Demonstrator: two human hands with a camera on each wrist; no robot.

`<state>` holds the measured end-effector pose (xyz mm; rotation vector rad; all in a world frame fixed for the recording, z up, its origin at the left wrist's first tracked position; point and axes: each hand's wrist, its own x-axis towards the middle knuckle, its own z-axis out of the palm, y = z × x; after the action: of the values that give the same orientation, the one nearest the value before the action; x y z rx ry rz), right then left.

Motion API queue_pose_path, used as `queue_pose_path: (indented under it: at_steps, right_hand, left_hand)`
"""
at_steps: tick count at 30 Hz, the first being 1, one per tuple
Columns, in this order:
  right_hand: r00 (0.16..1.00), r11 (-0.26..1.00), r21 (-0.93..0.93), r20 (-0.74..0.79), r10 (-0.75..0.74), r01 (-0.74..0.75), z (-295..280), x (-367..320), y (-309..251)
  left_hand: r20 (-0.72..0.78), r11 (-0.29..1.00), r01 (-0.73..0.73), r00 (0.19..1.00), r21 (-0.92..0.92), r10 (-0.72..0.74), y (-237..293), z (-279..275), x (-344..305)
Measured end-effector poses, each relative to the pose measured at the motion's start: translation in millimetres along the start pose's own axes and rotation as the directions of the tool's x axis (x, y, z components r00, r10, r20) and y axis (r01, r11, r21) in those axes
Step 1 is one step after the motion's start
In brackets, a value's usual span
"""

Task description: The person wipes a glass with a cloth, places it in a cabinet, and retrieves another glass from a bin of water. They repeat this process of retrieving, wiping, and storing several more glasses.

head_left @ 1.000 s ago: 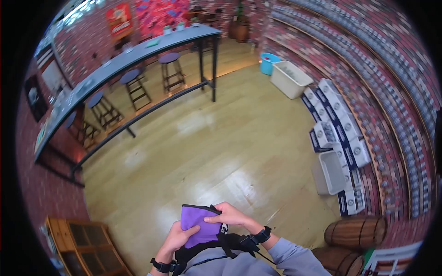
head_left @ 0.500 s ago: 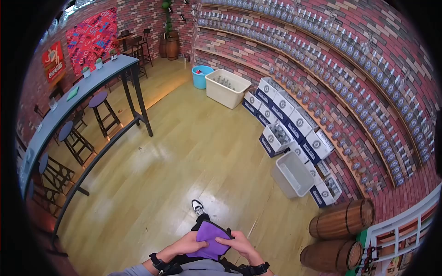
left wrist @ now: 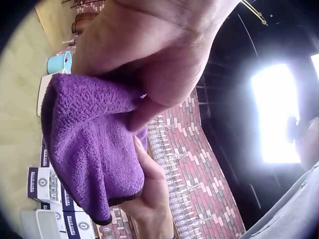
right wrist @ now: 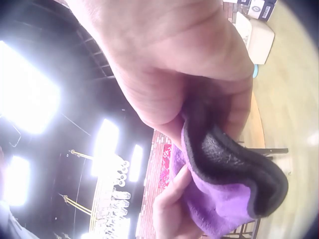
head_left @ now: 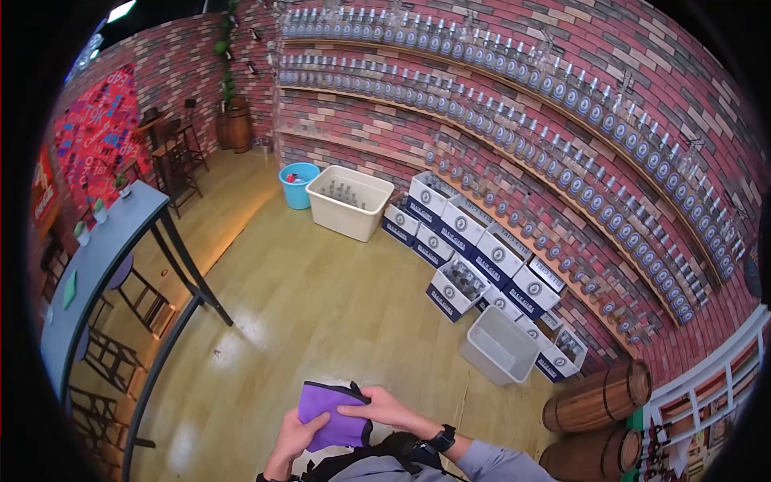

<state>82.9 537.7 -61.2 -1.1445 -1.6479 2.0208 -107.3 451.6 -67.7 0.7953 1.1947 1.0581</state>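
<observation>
A purple cloth (head_left: 331,414) with a dark edge is held in front of the body at the bottom of the head view. The left hand (head_left: 293,438) pinches its left side, thumb on top. At its upper right side the right hand (head_left: 388,408) pinches it, thumb also on top. In the left wrist view the cloth (left wrist: 94,144) looks fluffy and folded, hanging from the left hand (left wrist: 149,55). Black trim and a dark patch of the cloth (right wrist: 219,154) show under the right hand (right wrist: 174,64) in the right wrist view.
A long table (head_left: 104,241) with stools stands left. Ahead are a blue bucket (head_left: 297,193), a cream bin (head_left: 345,217) with bottles, stacked boxes (head_left: 482,245) and a grey bin (head_left: 499,345). Barrels (head_left: 598,394) lie at the right, below shelves of bottles along the brick wall.
The head view has turned right, so the table has slid left and the shelves fill more of the view. Both hands still grip the cloth; the shoe seen earlier is out of sight.
</observation>
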Motion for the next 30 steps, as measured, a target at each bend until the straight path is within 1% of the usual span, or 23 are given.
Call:
queue_pose_path:
  at_steps: [2,4,6,7,8,10,11,13,14,16,17,18,19,20,22,23,24,26,27,28,30]
  right_hand:
    - [0.999,0.996,0.093,0.043,-0.016,0.012,-4.7,13.3,-16.3]
    - [0.999,0.993,0.114,0.050,-0.007,0.001,-10.9,32.3,-20.1]
    - [0.988,0.981,0.165,0.096,-0.117,0.100,-16.0,48.9,-28.1]
    - [0.989,0.982,0.164,0.098,-0.114,0.097,-21.0,60.3,-31.6]
    - [0.986,0.972,0.215,0.117,-0.121,0.094,-25.6,72.3,-33.3]
    - [0.979,0.943,0.324,0.161,-0.127,0.069,-30.5,92.6,-31.9]
    - [0.978,0.943,0.330,0.174,-0.113,0.051,-30.9,99.6,-39.4]
    - [0.965,0.907,0.419,0.215,-0.152,0.049,-37.6,112.5,-60.2]
    - [0.959,0.884,0.465,0.226,-0.171,0.048,-42.9,118.7,-68.3]
    - [0.952,0.880,0.469,0.229,-0.204,0.076,-57.1,143.8,-73.2]
    - [0.944,0.914,0.404,0.283,-0.171,0.045,-68.2,161.5,-71.3]
    - [0.931,0.942,0.334,0.339,-0.137,0.017,-79.1,181.0,-69.9]
    - [0.930,0.970,0.243,0.355,-0.093,0.004,-88.9,201.1,-71.2]
    - [0.918,0.968,0.251,0.380,-0.113,0.015,-97.3,221.2,-75.2]
    - [0.936,0.957,0.275,0.304,-0.178,0.093,-108.5,260.3,-97.0]
    - [0.942,0.926,0.372,0.283,-0.182,0.067,-113.7,278.4,-110.7]
    - [0.958,0.918,0.395,0.252,-0.140,0.030,-120.2,296.3,-123.8]
    - [0.969,0.909,0.413,0.196,-0.150,0.058,-136.5,327.2,-147.8]
    - [0.962,0.907,0.417,0.221,-0.163,0.058,-148.4,345.5,-156.2]
    - [0.966,0.908,0.412,0.197,-0.169,0.075,-160.5,360.3,-161.3]
    - [0.973,0.905,0.422,0.178,-0.150,0.063,-181.4,384.1,-165.6]
  left_hand:
    - [-0.063,0.995,-0.036,0.998,-0.091,0.030,9.7,-7.8,10.4]
    - [-0.041,0.995,-0.014,0.999,-0.099,0.010,14.7,-21.7,18.8]
    - [-0.059,0.953,0.037,0.997,-0.300,-0.057,15.1,-34.0,28.9]
    - [-0.085,0.957,0.063,0.992,-0.283,-0.091,11.7,-45.1,36.7]
    - [-0.090,0.955,0.066,0.991,-0.290,-0.096,7.8,-50.8,45.9]
    - [-0.116,0.865,0.038,0.987,-0.500,-0.110,17.5,-52.6,57.2]
    - [-0.127,0.861,0.044,0.984,-0.507,-0.125,23.4,-53.7,63.8]
    - [-0.135,0.794,0.035,0.980,-0.606,-0.146,36.3,-52.7,83.0]
    - [-0.135,0.789,0.048,0.977,-0.613,-0.164,41.9,-52.1,92.4]
    - [-0.074,0.834,-0.014,0.997,-0.552,-0.032,57.4,-57.5,118.8]
    - [-0.083,0.841,-0.022,0.996,-0.540,-0.027,62.5,-62.6,134.3]
    - [-0.074,0.910,0.044,0.994,-0.413,-0.082,67.6,-67.5,148.9]
    - [-0.082,0.954,0.110,0.987,-0.278,-0.137,74.6,-72.6,165.0]
    - [-0.114,0.960,0.095,0.985,-0.264,-0.128,83.8,-75.4,182.3]
    - [-0.142,0.928,0.123,0.973,-0.351,-0.182,107.5,-80.0,217.5]
    - [-0.170,0.923,0.126,0.965,-0.363,-0.198,115.5,-88.3,234.3]
    - [-0.211,0.932,0.116,0.957,-0.343,-0.197,128.1,-92.8,250.8]
    - [-0.249,0.899,0.028,0.957,-0.437,-0.151,150.6,-100.1,288.9]
    - [-0.221,0.902,0.017,0.967,-0.431,-0.124,158.0,-106.6,308.6]
    - [-0.245,0.901,0.007,0.961,-0.433,-0.125,164.1,-112.4,329.9]
    - [-0.124,0.923,0.113,0.978,-0.368,-0.169,179.1,-120.8,362.6]
